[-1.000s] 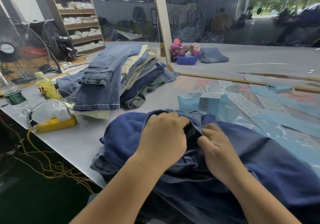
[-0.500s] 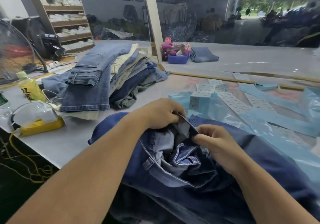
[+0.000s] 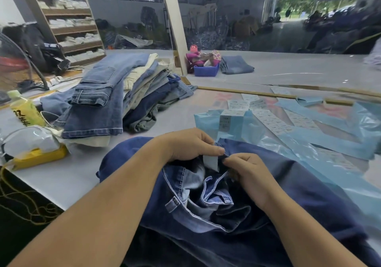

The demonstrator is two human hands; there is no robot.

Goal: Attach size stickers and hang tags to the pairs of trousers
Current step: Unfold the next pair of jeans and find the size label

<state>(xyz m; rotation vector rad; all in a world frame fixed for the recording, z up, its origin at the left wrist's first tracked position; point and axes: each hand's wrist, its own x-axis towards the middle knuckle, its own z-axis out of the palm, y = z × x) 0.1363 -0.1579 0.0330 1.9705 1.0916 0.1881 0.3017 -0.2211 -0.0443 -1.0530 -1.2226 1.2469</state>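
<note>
Head cam: my left hand [image 3: 191, 145] and right hand [image 3: 245, 168] both pinch the waistband of the dark trousers [image 3: 288, 194] lying on the table [image 3: 61, 176], white inner label [image 3: 210, 161] between them — if my grip slips, the band probably folds shut. Sticker sheets [image 3: 266, 116] sit just beyond.

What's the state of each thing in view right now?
Left hand: grip pinching the waistband edge.
Right hand: grip pinching the waistband edge, beside the label.
Dark blue trousers: waist pulled open, inside showing.
White label: hanging inside the waistband, between the two hands.
Stack of trousers: folded, piled on the table.
Sticker strips: lying flat.
Green bottle: upright, capped.
Blue tray: holds items.
</note>
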